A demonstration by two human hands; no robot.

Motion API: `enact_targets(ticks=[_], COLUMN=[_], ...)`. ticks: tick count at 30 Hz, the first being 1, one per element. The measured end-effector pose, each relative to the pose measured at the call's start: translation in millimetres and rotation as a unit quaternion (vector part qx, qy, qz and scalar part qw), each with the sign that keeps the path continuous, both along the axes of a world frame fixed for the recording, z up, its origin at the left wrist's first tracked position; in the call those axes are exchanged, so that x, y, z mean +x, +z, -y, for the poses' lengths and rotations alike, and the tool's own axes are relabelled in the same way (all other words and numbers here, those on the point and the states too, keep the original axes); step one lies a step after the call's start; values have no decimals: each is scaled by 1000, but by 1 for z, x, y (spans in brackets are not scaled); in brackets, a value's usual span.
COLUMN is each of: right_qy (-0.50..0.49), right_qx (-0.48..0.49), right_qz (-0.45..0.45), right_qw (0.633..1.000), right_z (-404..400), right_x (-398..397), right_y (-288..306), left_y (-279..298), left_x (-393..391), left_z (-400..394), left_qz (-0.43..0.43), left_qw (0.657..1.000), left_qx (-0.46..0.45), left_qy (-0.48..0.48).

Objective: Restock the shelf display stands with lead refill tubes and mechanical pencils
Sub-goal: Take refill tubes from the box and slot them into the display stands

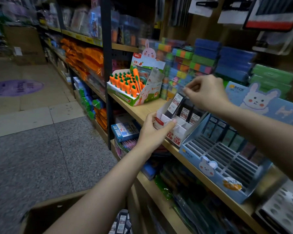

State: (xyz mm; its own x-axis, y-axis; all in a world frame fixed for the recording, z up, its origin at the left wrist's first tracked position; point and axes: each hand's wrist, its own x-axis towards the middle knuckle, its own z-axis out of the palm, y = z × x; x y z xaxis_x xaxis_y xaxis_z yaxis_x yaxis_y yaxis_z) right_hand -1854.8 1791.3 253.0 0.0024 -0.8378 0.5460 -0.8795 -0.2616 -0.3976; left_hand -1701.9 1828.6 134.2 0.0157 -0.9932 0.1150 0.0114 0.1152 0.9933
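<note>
Wooden shelf [143, 110] under both hands; blue bunny display stand [226, 168] with slotted tray just beyond the right forearm, carrot-pen display box [134, 85] well past the left fingertips. White lead refill stand [174, 130] marked HB 0.7 gripped at its near corner by left hand [152, 132], thumb on the front wall, fingers curled round the side. Right hand [204, 93] above it, fingertips pinching a black lead refill tube [175, 105] tilted into a back slot, more tubes [188, 114] just beneath the knuckles.
</note>
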Motion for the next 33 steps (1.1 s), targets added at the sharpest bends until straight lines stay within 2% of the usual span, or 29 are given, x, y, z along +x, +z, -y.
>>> enact_targets(ticks=[4, 9, 13, 15, 18, 21, 24, 26, 28, 31, 33], right_qy=[-1, -50, -50, -4, 120, 221, 254, 217, 152, 79, 71], right_qx=[10, -15, -22, -58, -88, 13, 230, 380, 478, 539, 561], right_qz=[-54, -160, -203, -166, -45, 17, 15, 41, 53, 51, 56], right_qw=[998, 986, 978, 984, 988, 975, 939, 898, 863, 837, 823], right_z=[1, -1, -12, -27, -72, -122, -162, -181, -194, -200, -200], right_x=[13, 19, 21, 28, 62, 109, 144, 151, 150, 145, 147], right_y=[-11, -15, -8, -8, -35, -99, -190, -250, -301, -358, -384], left_y=[1, 4, 3, 0, -29, -92, -179, -229, -269, -305, -320], left_x=[0, 1, 4, 13, 41, 83, 121, 138, 150, 157, 160], left_z=[0, -2, -10, -25, -60, -107, -156, -184, -206, -227, -233], left_qz=[0, 4, 29, 40, 50, 74, 114, 100, 88, 108, 116], left_qw=[1000, 1000, 999, 998, 992, 991, 962, 925, 897, 882, 876], left_qx=[10, 19, -10, -45, -101, -33, 131, 261, 348, 393, 406], left_qy=[2, -2, -16, 7, 58, 105, 209, 256, 258, 238, 234])
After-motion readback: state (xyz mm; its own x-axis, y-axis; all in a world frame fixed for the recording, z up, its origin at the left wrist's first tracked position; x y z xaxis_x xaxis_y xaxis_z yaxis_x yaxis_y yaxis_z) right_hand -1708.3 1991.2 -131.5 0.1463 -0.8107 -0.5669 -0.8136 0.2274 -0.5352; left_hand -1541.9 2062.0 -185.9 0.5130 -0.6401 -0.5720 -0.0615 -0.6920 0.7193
